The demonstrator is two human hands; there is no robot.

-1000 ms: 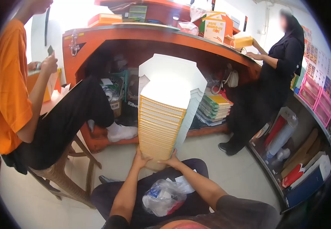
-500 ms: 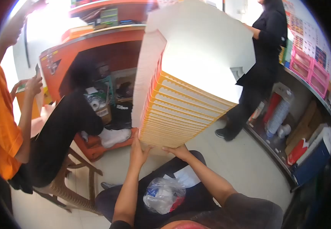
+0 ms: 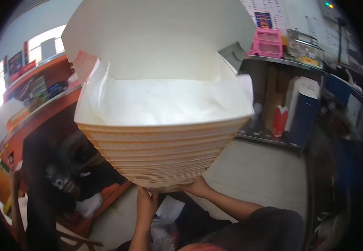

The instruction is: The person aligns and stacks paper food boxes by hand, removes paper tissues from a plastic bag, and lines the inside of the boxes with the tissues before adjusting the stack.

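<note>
A tall stack of nested paper boxes (image 3: pixel 160 146), white inside with orange-and-white edges, rises in front of me and fills the middle of the view. My left hand (image 3: pixel 147 201) grips its bottom on the left. On the bottom right, my right hand (image 3: pixel 196 187) holds the same stack, its fingertips partly hidden beneath it. The top box is open, with its large white lid flap (image 3: pixel 160 37) standing up at the back. A clear plastic bag (image 3: pixel 162 234) and a white paper piece (image 3: pixel 170 208) lie on my lap.
An orange counter (image 3: pixel 43 111) stands at the left, beside a seated person's hand (image 3: pixel 15 178). At the right is a shelf (image 3: pixel 269 140) with a red carton (image 3: pixel 279 121) and a dark blue box (image 3: pixel 305 119); pink drawers (image 3: pixel 267 44) sit on top.
The view has swung to the right, and the box stack appears larger and nearer, its open top facing me. Both hands keep hold of its bottom. The standing person is out of sight.
</note>
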